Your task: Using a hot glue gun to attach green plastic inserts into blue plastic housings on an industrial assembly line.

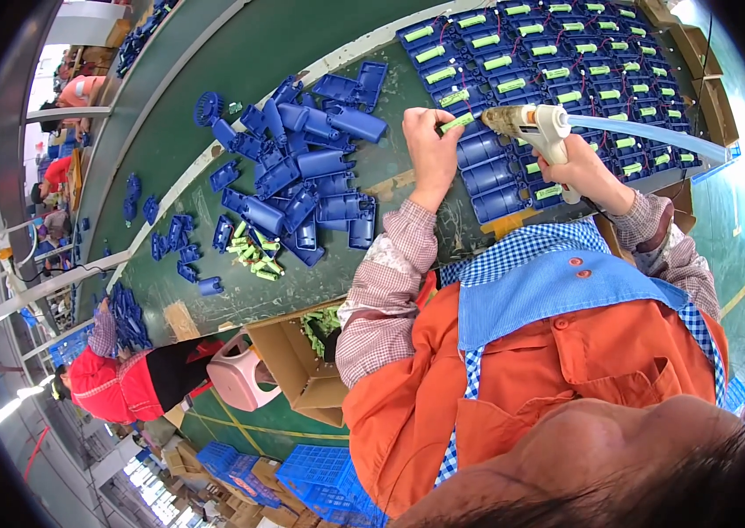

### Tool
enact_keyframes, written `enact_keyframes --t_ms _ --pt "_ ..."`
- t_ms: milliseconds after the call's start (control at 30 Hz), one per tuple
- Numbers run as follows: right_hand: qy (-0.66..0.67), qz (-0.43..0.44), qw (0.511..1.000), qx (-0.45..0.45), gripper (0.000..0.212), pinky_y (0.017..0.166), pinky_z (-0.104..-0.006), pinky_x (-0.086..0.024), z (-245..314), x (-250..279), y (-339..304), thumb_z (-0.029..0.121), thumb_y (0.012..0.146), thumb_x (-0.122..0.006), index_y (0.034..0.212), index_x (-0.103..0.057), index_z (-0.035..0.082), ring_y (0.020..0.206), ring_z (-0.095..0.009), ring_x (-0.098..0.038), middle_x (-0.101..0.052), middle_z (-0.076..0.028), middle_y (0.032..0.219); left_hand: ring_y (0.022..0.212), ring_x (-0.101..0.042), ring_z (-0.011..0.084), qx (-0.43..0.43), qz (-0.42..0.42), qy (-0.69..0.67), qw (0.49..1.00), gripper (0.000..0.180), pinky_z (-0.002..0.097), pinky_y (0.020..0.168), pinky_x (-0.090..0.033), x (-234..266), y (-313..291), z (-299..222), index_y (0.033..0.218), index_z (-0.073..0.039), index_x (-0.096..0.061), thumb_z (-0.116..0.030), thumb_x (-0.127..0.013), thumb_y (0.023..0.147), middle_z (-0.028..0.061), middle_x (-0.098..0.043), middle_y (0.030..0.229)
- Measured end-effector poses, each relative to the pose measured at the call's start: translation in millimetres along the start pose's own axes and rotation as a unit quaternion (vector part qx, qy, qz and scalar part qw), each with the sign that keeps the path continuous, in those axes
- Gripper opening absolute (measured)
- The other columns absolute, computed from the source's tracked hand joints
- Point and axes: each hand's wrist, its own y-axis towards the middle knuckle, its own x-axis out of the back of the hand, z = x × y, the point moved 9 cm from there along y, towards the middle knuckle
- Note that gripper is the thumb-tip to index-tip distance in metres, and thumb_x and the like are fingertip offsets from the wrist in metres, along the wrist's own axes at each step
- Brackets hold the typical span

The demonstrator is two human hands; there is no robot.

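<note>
My left hand (431, 157) pinches a light-green cylindrical battery (458, 121) above a sheet of blue plastic shells. In my right hand (597, 179) is a white hot glue gun (552, 123), its nozzle pointing left and close to that battery. A long translucent glue stick (645, 130) runs out of the gun's back to the right. Rows of blue shells (488, 176) lie side by side under both hands. Most of them hold a green battery with thin red wires, while several nearest me have none showing.
Loose blue plastic shells (277, 172) are heaped on the green worktable (214, 304) to my left, beside a small pile of green batteries (255, 253). An open cardboard box (302, 374) and a pink stool (245, 378) stand below the table edge. Another person (121, 383) works at the far left.
</note>
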Motion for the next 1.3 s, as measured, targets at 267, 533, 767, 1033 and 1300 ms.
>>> enact_keyframes --t_ms 267,533,767,1033,1300 --pt "0.011 0.006 0.997 0.076 0.026 0.057 -0.0254 -0.047 3 0 -11 0.006 0.071 -0.063 0.096 -0.06 -0.001 0.069 -0.01 -0.059 -0.063 -0.004 0.079 0.09 -0.047 0.0256 -0.028 0.004 0.069 0.997 0.02 0.036 0.081 -0.041 -23 1 7 0.076 -0.008 -0.068 -0.006 -0.079 0.06 0.0067 -0.048 0.088" --pt "0.017 -0.054 0.993 0.099 0.029 0.061 -0.0271 -0.048 12 2 -1 0.006 0.071 -0.063 0.098 -0.06 -0.003 0.073 -0.012 -0.06 -0.063 -0.006 0.082 0.087 -0.046 0.0261 -0.027 -0.001 0.067 0.997 0.018 0.0359 0.077 -0.041 -24 2 6 0.072 -0.007 -0.067 -0.004 -0.079 0.059 0.0069 -0.047 0.087" --pt "-0.042 -0.025 0.998 0.042 0.031 0.055 -0.0277 -0.047 6 2 -11 0.009 0.072 -0.063 0.1 -0.061 -0.005 0.064 -0.013 -0.058 -0.063 -0.008 0.08 0.089 -0.047 0.0255 -0.025 0.004 0.067 0.997 0.019 0.0355 0.08 -0.041 -22 2 9 0.076 -0.007 -0.068 -0.004 -0.079 0.06 0.0063 -0.048 0.087" --pt "-0.026 -0.04 0.998 0.048 0.031 0.058 -0.0278 -0.048 11 1 -18 0.008 0.072 -0.061 0.1 -0.061 -0.004 0.066 -0.012 -0.059 -0.063 -0.007 0.078 0.087 -0.05 0.0222 -0.016 -0.012 0.043 0.999 0.033 0.033 0.079 -0.044 -4 6 5 0.09 -0.007 -0.061 -0.001 -0.077 0.062 0.0059 -0.05 0.092" --pt "0.023 0.026 0.995 0.091 0.033 0.066 -0.0259 -0.046 23 -16 -5 0.002 0.069 -0.054 0.102 -0.058 0.0 0.075 -0.011 -0.056 -0.061 -0.003 0.083 0.077 -0.05 0.0148 -0.01 -0.043 0.002 0.999 0.026 0.0274 0.071 -0.045 35 2 -18 0.091 -0.005 -0.06 0.001 -0.071 0.068 0.0041 -0.05 0.086"
